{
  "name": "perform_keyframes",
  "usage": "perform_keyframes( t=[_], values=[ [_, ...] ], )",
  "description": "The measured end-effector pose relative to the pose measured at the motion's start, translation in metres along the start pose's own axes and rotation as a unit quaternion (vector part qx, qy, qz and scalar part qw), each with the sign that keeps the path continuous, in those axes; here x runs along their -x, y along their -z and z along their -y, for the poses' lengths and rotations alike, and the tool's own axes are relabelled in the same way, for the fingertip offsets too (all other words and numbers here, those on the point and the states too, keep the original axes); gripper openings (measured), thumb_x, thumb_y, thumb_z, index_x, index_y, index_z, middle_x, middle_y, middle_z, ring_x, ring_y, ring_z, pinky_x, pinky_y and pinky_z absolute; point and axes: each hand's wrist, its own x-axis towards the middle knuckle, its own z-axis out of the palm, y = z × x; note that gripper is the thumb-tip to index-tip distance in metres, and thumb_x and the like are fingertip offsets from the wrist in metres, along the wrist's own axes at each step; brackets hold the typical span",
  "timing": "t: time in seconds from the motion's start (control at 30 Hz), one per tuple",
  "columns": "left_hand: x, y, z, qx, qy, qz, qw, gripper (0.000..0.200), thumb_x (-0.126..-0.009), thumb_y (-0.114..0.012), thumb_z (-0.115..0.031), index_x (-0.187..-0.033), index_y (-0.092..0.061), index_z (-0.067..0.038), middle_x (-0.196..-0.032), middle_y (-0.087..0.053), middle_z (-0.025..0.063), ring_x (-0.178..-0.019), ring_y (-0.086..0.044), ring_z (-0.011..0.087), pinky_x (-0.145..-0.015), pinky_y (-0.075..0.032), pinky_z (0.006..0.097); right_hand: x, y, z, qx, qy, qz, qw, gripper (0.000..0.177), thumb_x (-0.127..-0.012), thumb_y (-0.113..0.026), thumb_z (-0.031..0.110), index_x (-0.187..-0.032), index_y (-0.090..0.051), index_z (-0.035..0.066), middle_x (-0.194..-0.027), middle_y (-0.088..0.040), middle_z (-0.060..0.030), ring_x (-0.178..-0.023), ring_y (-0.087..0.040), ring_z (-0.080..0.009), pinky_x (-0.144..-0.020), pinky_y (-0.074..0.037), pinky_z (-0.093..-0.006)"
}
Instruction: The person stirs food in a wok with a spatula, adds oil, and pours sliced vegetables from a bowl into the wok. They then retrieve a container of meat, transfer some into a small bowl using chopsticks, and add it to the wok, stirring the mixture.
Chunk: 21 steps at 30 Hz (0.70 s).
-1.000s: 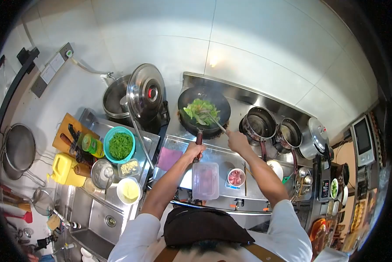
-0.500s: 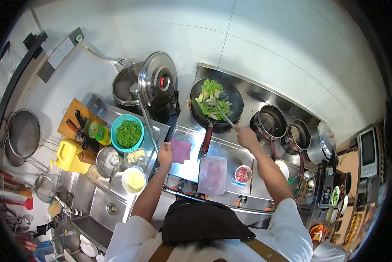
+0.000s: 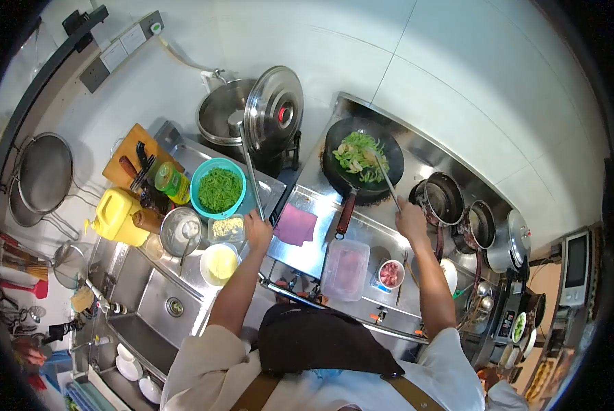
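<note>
My right hand (image 3: 411,222) grips the handle of a metal cooking utensil (image 3: 387,179), whose head is among the green vegetables (image 3: 362,156) in the black wok (image 3: 397,164). The wok stands on the stove with its dark red handle (image 3: 346,216) towards me. My left hand (image 3: 258,230) is closed round the lower end of a long-handled metal ladle (image 3: 249,164). The ladle's cup rests over the steel pot (image 3: 214,113), beside the tilted lid (image 3: 274,109). A purple cloth (image 3: 295,224) lies just right of my left hand.
Left are a teal bowl of greens (image 3: 217,190), a metal bowl (image 3: 182,231), a yellow jug (image 3: 119,218) and a sink (image 3: 149,301). In front lie a plastic container (image 3: 345,270) and a bowl of meat (image 3: 390,274). Saucepans (image 3: 440,198) stand right. At lower left shows another person's hand (image 3: 28,351).
The whole view has shifted. My left hand has gone from the cloth's edge to the ladle's handle and closed on it. The vegetables in the wok have been stirred about.
</note>
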Motion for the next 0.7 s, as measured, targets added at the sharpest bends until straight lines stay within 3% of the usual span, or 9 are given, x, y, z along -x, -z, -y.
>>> perform_keyframes(
  t=[0.1,0.2,0.27,0.37,0.43,0.47,0.5,0.57,0.7],
  values=[
    [-0.005,-0.010,0.006,-0.055,-0.045,-0.014,0.997,0.048,-0.076,-0.062,-0.008,-0.118,-0.041,0.001,-0.108,-0.048,0.0270,-0.101,-0.050,0.0419,-0.088,-0.041,0.0476,-0.013,-0.022,0.009,-0.003,-0.015,0.000,1.000,0.036,-0.077,-0.057,0.010,-0.113,-0.055,0.010,-0.080,-0.063,-0.0217,-0.079,-0.061,-0.0405,-0.072,-0.048,-0.0504],
    [-0.018,-0.016,0.004,-0.048,0.031,0.023,0.998,0.054,-0.075,-0.063,-0.009,-0.122,-0.039,0.000,-0.111,-0.048,0.0280,-0.104,-0.050,0.0435,-0.091,-0.041,0.0482,-0.013,-0.014,0.014,0.005,0.010,0.074,0.997,0.045,-0.078,-0.059,0.012,-0.122,-0.054,0.008,-0.089,-0.063,-0.0250,-0.085,-0.061,-0.0419,-0.077,-0.048,-0.0491],
    [-0.023,-0.018,0.002,-0.040,0.085,0.087,0.992,0.056,-0.076,-0.062,-0.013,-0.125,-0.037,0.001,-0.115,-0.047,0.0296,-0.107,-0.049,0.0453,-0.093,-0.042,0.0482,0.001,-0.003,0.004,-0.018,0.022,0.043,0.999,0.046,-0.077,-0.060,0.011,-0.122,-0.054,0.007,-0.090,-0.063,-0.0249,-0.086,-0.061,-0.0416,-0.078,-0.048,-0.0481],
    [-0.033,-0.016,-0.024,0.077,0.149,0.067,0.983,0.057,-0.079,-0.060,-0.020,-0.126,-0.037,0.001,-0.114,-0.050,0.0307,-0.107,-0.051,0.0431,-0.093,-0.042,0.0466,0.016,-0.003,-0.005,-0.107,0.026,0.010,0.994,0.049,-0.074,-0.064,0.008,-0.121,-0.056,0.003,-0.096,-0.063,-0.0244,-0.091,-0.061,-0.0399,-0.080,-0.047,-0.0437],
    [-0.068,-0.045,-0.020,0.196,0.125,-0.018,0.972,0.049,-0.083,-0.056,-0.026,-0.118,-0.046,0.006,-0.101,-0.057,0.0312,-0.092,-0.060,0.0402,-0.080,-0.049,0.0445,0.018,-0.037,-0.033,-0.150,0.075,-0.061,0.984,0.054,-0.073,-0.064,0.008,-0.126,-0.053,0.003,-0.083,-0.066,-0.0204,-0.073,-0.065,-0.0298,-0.068,-0.049,-0.0374],
    [-0.094,-0.040,-0.028,0.288,0.182,0.025,0.940,0.033,-0.085,-0.053,-0.023,-0.103,-0.049,0.005,-0.088,-0.056,0.0276,-0.073,-0.058,0.0349,-0.064,-0.046,0.0432,0.024,-0.036,-0.026,-0.152,0.082,-0.061,0.983,0.054,-0.073,-0.064,0.008,-0.126,-0.053,0.003,-0.083,-0.066,-0.0204,-0.073,-0.065,-0.0298,-0.068,-0.049,-0.0374],
    [-0.123,-0.034,-0.038,0.378,0.234,0.069,0.893,0.024,-0.088,-0.050,-0.019,-0.087,-0.052,0.005,-0.075,-0.055,0.0240,-0.054,-0.056,0.0296,-0.047,-0.043,0.0419,0.031,-0.030,-0.022,-0.193,0.023,-0.030,0.981,0.053,-0.075,-0.063,0.007,-0.127,-0.053,0.004,-0.076,-0.063,-0.0147,-0.063,-0.059,-0.0219,-0.061,-0.046,-0.0336],
    [-0.162,0.002,-0.063,0.472,0.237,0.088,0.845,0.022,-0.087,-0.048,-0.013,-0.075,-0.049,0.005,-0.062,-0.049,0.0174,-0.037,-0.043,0.0230,-0.033,-0.030,0.0394,0.041,-0.030,-0.020,-0.231,-0.037,-0.003,0.972,0.053,-0.076,-0.063,0.006,-0.128,-0.052,0.004,-0.069,-0.061,-0.0090,-0.053,-0.053,-0.0141,-0.053,-0.043,-0.0299],
    [-0.231,0.029,-0.066,0.521,0.312,0.113,0.786,0.015,-0.084,-0.041,0.000,-0.069,-0.044,-0.001,-0.059,-0.039,0.0092,-0.037,-0.032,0.0172,-0.032,-0.025,0.0295,0.056,-0.008,0.004,-0.331,-0.122,-0.013,0.936,0.049,-0.081,-0.059,0.002,-0.130,-0.050,0.001,-0.062,-0.052,0.0009,-0.045,-0.040,-0.0054,-0.042,-0.033,-0.0243]
  ],
)
